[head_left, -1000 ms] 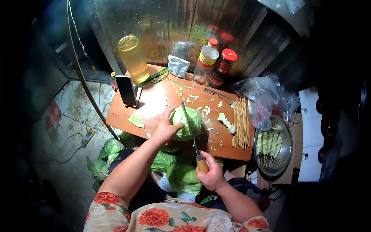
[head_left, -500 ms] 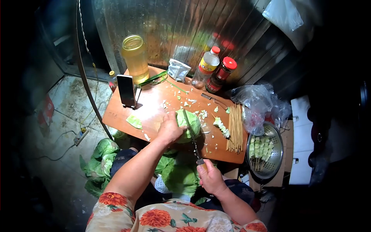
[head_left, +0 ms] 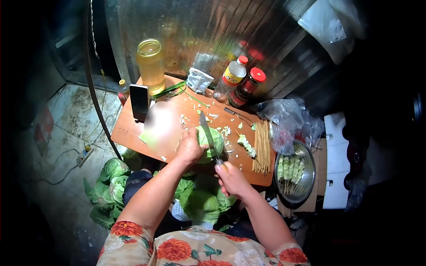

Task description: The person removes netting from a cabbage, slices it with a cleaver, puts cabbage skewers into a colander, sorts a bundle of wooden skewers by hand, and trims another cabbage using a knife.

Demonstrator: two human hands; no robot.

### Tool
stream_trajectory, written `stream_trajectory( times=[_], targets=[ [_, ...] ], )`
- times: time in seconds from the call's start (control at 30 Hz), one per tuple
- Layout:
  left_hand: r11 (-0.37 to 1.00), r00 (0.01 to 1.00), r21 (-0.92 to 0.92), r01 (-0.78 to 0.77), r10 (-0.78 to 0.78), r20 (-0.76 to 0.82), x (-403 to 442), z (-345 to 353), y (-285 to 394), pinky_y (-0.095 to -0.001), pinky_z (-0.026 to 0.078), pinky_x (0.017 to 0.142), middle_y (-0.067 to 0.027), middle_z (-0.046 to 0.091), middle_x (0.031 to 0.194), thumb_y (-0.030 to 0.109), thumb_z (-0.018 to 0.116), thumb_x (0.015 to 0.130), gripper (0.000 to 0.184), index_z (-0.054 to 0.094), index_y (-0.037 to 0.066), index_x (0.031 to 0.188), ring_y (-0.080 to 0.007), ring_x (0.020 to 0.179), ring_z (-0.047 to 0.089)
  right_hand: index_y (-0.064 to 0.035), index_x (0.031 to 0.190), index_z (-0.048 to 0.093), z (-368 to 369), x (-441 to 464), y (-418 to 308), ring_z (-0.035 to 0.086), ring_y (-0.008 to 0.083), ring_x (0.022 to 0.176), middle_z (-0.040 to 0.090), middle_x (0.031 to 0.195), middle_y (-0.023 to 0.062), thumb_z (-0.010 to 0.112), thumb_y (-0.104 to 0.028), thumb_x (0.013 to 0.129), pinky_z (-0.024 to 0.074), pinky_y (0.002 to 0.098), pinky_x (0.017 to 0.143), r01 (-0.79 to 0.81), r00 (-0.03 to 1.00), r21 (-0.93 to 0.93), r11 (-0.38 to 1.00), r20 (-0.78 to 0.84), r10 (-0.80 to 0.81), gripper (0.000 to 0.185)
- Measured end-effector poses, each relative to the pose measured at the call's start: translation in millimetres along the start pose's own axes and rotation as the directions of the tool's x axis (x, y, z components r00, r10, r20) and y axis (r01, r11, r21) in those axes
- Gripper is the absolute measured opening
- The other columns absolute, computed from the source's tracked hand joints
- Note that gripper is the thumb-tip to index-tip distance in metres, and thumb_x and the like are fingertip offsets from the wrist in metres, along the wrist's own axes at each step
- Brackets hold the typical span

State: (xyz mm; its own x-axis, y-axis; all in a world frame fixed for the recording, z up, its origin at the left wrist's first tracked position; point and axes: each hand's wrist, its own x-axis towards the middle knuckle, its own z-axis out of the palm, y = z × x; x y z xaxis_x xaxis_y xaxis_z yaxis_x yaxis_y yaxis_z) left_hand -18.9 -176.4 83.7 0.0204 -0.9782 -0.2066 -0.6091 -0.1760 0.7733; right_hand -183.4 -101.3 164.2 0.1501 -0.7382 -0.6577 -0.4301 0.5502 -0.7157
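My left hand (head_left: 191,147) presses on the left side of a pale green cabbage (head_left: 218,141), gripping it against the wooden board (head_left: 126,136). In my right hand (head_left: 231,178) is a kitchen knife (head_left: 207,131), held by its handle. Its blade lies along the top of the cabbage, tip pointing to the far side of the board; how deep it cuts, if at all, I cannot tell. Small cabbage scraps (head_left: 226,131) are scattered beyond and to the right. A skewer of cabbage pieces (head_left: 246,146) rests beside a bundle of bare wooden skewers (head_left: 262,148).
A metal colander (head_left: 313,170) at the right holds filled skewers. Along the back stand a large jar of yellowish liquid (head_left: 151,66), a phone on a stand (head_left: 139,101), a plastic bottle (head_left: 230,82) and a red-lidded jar (head_left: 249,86). More cabbages (head_left: 114,169) lie below, left.
The knife and my right hand have moved away from me, with the blade reaching farther across the cabbage. My left hand stays on the cabbage. The whole view has shifted slightly.
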Motion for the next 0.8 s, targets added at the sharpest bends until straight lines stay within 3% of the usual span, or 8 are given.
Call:
stream_trajectory(
  times=[0.17,0.43,0.63,0.8],
  targets=[
    [1.0,1.0,-0.014,-0.015,0.015,-0.009,3.1,-3.8,-2.3,-0.044,0.043,0.095,-0.0254,0.049,0.122,0.026,0.079,0.072,0.07,0.043,0.003,0.128,-0.0399,0.113,0.051,-0.0052,0.101,0.048,7.0,45.9,-15.2,0.047,0.0123,0.042,0.048,0.067,0.0044,0.045,-0.039,0.097,0.0391,0.0291,0.035,-0.066,0.997,-0.044,0.997,-0.036,0.065,0.034],
    [1.0,1.0,-0.013,0.001,-0.001,-0.02,1.6,-1.1,-1.5,-0.0437,0.044,0.093,-0.0256,0.051,0.12,0.027,0.08,0.071,0.071,0.043,0.003,0.126,-0.0402,0.11,0.053,-0.0025,0.101,0.047,-13.6,0.4,-24.6,0.051,0.0139,0.044,0.051,0.068,0.0066,0.045,-0.037,0.096,0.0412,0.0293,0.034,-0.14,0.987,-0.049,0.989,0.066,0.143,0.035],
    [0.999,0.999,-0.021,-0.025,0.024,-0.021,3.1,-2.6,-5.3,-0.0428,0.044,0.094,-0.0249,0.051,0.12,0.027,0.08,0.071,0.07,0.045,0.002,0.126,-0.0397,0.111,0.053,-0.0017,0.097,0.045,6.6,-0.4,19.7,0.054,0.0184,0.043,0.052,0.061,0.0083,0.046,-0.037,0.097,0.0427,0.0325,0.038,-0.033,0.998,-0.171,0.985,-0.059,0.023,0.036],
    [0.999,0.999,-0.038,0.016,-0.018,-0.033,-0.9,-6.1,5.3,-0.0416,0.044,0.095,-0.0242,0.051,0.121,0.024,0.08,0.07,0.069,0.047,0.001,0.126,-0.0378,0.111,0.053,0.0003,0.094,0.045,3.4,19.7,23.8,0.057,0.0235,0.044,0.055,0.06,0.0127,0.047,-0.038,0.096,0.0445,0.0366,0.042,-0.02,0.998,-0.184,0.983,-0.064,0.009,0.038]
  ],
)
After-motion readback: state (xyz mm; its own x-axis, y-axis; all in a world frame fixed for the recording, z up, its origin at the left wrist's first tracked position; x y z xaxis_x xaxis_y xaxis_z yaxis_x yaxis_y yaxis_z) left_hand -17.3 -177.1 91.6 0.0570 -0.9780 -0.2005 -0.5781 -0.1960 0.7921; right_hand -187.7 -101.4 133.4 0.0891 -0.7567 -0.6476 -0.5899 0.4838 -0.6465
